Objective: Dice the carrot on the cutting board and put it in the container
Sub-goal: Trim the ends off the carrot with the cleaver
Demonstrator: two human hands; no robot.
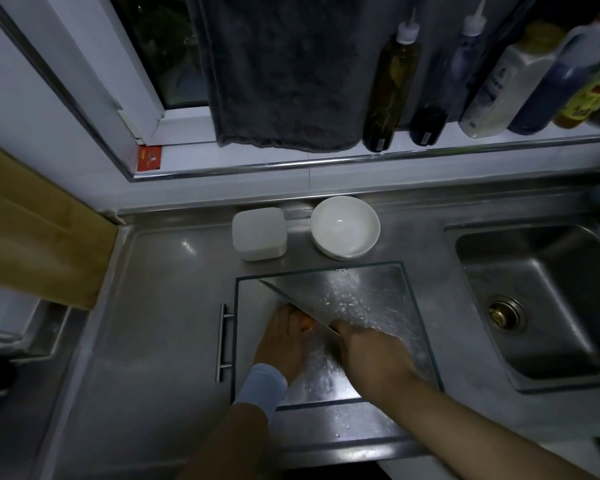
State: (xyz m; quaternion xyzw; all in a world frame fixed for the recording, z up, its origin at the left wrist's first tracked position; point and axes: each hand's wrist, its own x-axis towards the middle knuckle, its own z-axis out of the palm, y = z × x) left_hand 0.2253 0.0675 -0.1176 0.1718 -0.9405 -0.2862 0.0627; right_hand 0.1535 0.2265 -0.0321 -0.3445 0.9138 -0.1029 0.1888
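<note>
A glass cutting board (409, 299) lies on the steel counter. My left hand (281, 341) presses down on an orange carrot (307, 325), of which only a small piece shows under the fingers. My right hand (371, 355) grips the handle of a broad cleaver (329, 292); its blade stands tilted just right of the left hand's fingers, over the carrot. A square white container (259, 233) and a round white bowl (345, 226) stand behind the board, both looking empty.
A steel sink (541, 306) is sunk in the counter at the right. A metal bar handle (223, 341) lies left of the board. Several bottles (392, 88) and a dark towel (284, 71) sit on the window ledge. A wooden board (35, 230) leans at left.
</note>
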